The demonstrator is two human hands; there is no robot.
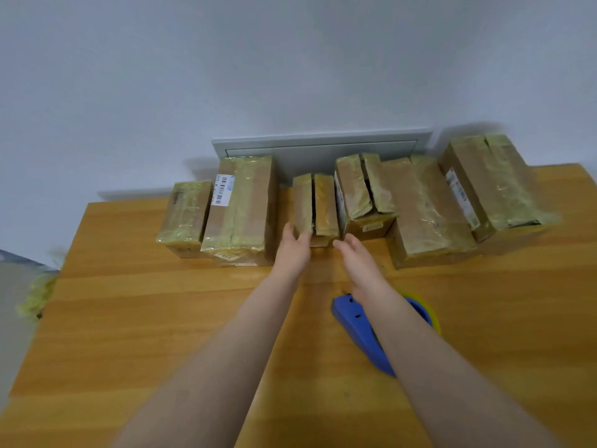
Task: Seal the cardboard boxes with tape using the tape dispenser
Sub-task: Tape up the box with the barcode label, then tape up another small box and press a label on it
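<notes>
Six brown cardboard boxes stand in a row along the far edge of the orange-brown wooden table (pixel 161 318), against the pale wall, most of them wrapped in yellowish tape. The small brown cardboard box with a dark gap down its top (pixel 315 205) sits in the middle of the row, between a taller labelled box (pixel 240 208) on its left and a box with loose, lifted flaps (pixel 361 192) on its right. The left hand (pixel 292 250) has its fingers spread flat on the small box's near left corner, touching it but not closed around it. The right hand (pixel 355 257) is open and empty, near the box's front right corner without touching. The blue plastic tape dispenser with its yellowish roll (pixel 358 328) lies on the table nearer the person, partly hidden under the right forearm.

The small box looks light and stiff, though its two top flaps are unsealed and would likely flex if pressed. The old tape probably makes its surface slippery. Taking it by the two side walls, low down and with both hands, seems safest, sliding it toward the dispenser rather than lifting by the flaps.
</notes>
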